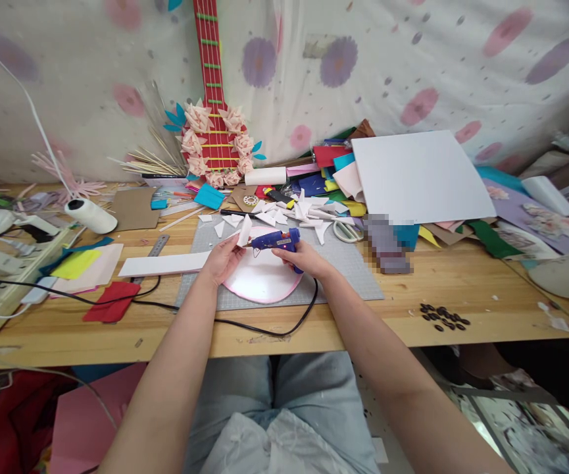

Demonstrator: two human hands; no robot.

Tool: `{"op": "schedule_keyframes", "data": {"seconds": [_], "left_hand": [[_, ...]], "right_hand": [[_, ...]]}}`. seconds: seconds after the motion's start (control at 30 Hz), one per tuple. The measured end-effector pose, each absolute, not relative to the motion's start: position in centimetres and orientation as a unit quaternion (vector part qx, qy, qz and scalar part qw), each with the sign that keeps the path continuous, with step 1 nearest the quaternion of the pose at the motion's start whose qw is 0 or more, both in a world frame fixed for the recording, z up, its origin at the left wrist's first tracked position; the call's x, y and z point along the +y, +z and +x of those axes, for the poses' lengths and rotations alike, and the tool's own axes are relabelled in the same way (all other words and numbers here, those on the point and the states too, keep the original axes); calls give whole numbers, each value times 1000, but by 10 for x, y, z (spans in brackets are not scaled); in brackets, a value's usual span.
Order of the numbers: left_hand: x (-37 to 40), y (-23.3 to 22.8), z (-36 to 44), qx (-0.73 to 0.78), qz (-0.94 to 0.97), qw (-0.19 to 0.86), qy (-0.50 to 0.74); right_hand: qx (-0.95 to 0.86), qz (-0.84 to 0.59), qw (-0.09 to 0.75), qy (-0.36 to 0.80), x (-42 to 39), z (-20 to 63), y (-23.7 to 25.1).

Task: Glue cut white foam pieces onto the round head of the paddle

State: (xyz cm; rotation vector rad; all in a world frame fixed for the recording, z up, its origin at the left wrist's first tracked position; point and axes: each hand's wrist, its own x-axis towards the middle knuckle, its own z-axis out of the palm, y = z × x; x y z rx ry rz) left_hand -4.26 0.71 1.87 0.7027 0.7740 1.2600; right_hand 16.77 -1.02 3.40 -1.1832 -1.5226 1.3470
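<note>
My right hand (304,258) is wrapped round a blue hot glue gun (277,241), its nozzle aimed left. Pinched in my left hand (225,258) is a small white foam piece (245,230), close to the nozzle; whether they touch I cannot tell. Beneath both hands lies a white oval board with a pink rim (262,289), on a grey cutting mat (348,280). From under my left hand a long white strip (160,264) runs out to the left. Many cut white foam scraps (308,209) are heaped just behind the glue gun.
A black cord (264,334) loops along the table front. Scissors (347,230) lie right of the scraps. Behind stands a red paper guitar (215,141) with pink flowers. A large white sheet (422,178), black beads (445,317), red felt (111,301) and a power strip (22,280) lie around.
</note>
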Motion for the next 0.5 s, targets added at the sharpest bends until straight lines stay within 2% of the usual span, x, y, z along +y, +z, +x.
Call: {"op": "schedule_keyframes", "data": {"seconds": [0.17,0.3,0.4,0.5], "left_hand": [[10,18,-40,352,309,662,585],[17,16,-36,380,279,623,625],[22,17,-33,391,269,602,642],[26,23,-35,392,264,597,648]], "right_hand": [[-518,-429,481,562,-1,160,25],[-391,-476,598,512,14,159,16],[-355,-466,619,523,27,157,14],[-330,-419,602,595,39,154,16]]}}
